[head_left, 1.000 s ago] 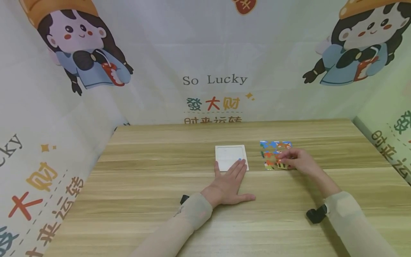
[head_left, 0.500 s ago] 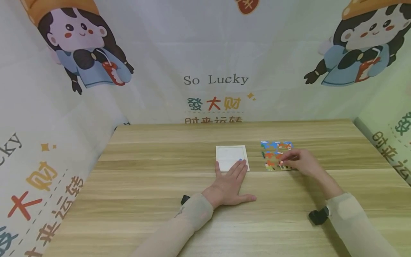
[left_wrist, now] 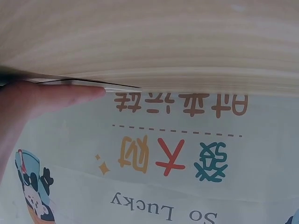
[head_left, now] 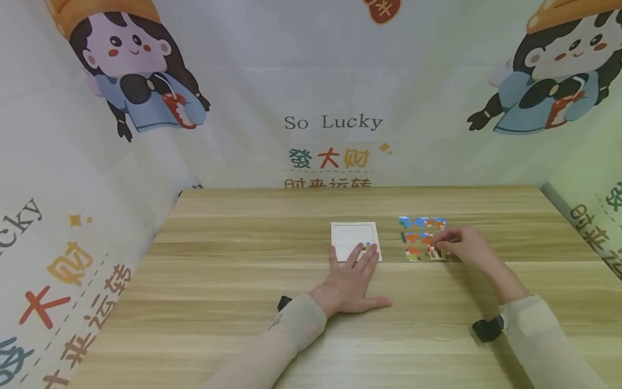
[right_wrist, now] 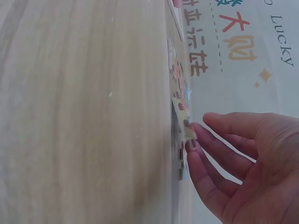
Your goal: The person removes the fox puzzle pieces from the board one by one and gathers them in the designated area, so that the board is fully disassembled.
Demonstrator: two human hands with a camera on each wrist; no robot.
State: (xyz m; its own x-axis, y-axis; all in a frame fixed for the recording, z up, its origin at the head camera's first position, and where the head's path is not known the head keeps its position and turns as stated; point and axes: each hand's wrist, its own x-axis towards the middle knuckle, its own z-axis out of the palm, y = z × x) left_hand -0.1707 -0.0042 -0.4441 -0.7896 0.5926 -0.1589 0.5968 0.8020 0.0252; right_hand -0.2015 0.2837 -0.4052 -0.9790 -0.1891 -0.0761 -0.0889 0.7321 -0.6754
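Observation:
A white square puzzle tray [head_left: 349,233] lies near the middle of the table. My left hand [head_left: 346,286] rests on its near part with fingers spread. At those fingertips a small blue-and-yellow puzzle piece [head_left: 367,246] shows inside the tray, partly covered. To the right, several colourful puzzle pieces [head_left: 411,222] with orange, blue and green print lie close together. My right hand [head_left: 465,247] is over their near right corner. In the right wrist view, its curled fingertips hold the edge of one puzzle piece [right_wrist: 183,114], which tilts up from the table.
The wooden table [head_left: 218,281] reaches back to a printed cloth backdrop [head_left: 330,81] with cartoon figures and lettering. Cloth also hangs on the left and right sides. A small black wrist device [head_left: 487,328] sits on the right sleeve.
The right fingers have shifted slightly at the near right puzzle piece. The left fingers have parted a little, showing more of the piece in the tray. The head view has shifted slightly.

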